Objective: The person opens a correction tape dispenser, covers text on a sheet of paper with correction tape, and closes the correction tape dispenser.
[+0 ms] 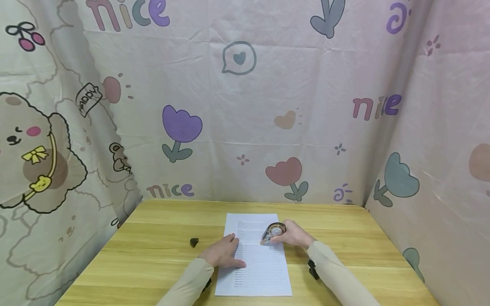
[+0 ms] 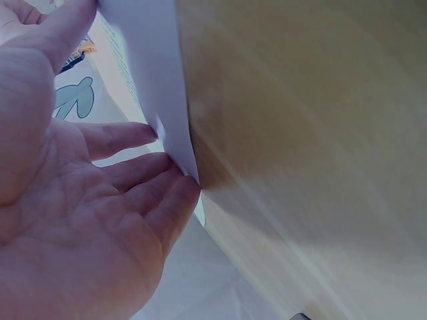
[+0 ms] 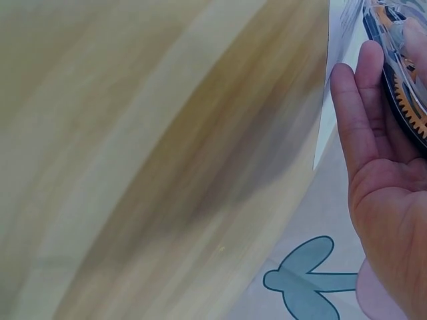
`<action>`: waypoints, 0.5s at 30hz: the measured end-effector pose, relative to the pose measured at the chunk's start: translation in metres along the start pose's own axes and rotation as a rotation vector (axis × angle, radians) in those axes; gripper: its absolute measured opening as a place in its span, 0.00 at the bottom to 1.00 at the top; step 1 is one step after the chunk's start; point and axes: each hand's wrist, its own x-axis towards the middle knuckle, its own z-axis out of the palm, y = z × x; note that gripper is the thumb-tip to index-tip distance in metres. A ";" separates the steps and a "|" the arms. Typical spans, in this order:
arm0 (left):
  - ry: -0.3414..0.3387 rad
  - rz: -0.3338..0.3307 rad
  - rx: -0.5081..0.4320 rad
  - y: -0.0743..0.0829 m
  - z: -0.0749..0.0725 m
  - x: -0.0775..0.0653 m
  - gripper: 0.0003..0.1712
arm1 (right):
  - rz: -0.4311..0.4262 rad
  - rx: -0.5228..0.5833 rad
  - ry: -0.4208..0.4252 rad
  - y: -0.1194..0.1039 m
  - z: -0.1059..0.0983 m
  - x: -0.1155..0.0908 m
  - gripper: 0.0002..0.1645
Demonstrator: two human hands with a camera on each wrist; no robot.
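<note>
Tape dispenser (image 1: 274,230): located in the right hand (image 1: 294,234), above the printed paper (image 1: 262,276), right of the left hand (image 1: 222,253). Tip points down and toward the near left, away from the right palm; long axis diagonal. Right hand pinches the dispenser between thumb and fingers. Left hand: thumb spread from extended fingers, resting at the paper's left edge. Wooden table (image 1: 153,242) beneath; small dark object (image 1: 194,242) left of the left hand; patterned cloth (image 1: 237,110) beyond both hands.

The left sleeve (image 1: 187,281) and right sleeve (image 1: 338,272) are long, plain, cream fabric; a small black device (image 1: 313,270) shows beneath each.
</note>
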 end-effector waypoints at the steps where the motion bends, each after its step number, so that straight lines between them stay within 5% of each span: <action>1: 0.001 0.001 -0.001 0.000 0.000 0.000 0.55 | 0.004 0.001 0.001 0.000 0.000 0.000 0.16; 15: 0.011 0.015 0.004 0.000 0.001 -0.002 0.54 | 0.047 0.017 0.001 -0.001 -0.003 -0.004 0.17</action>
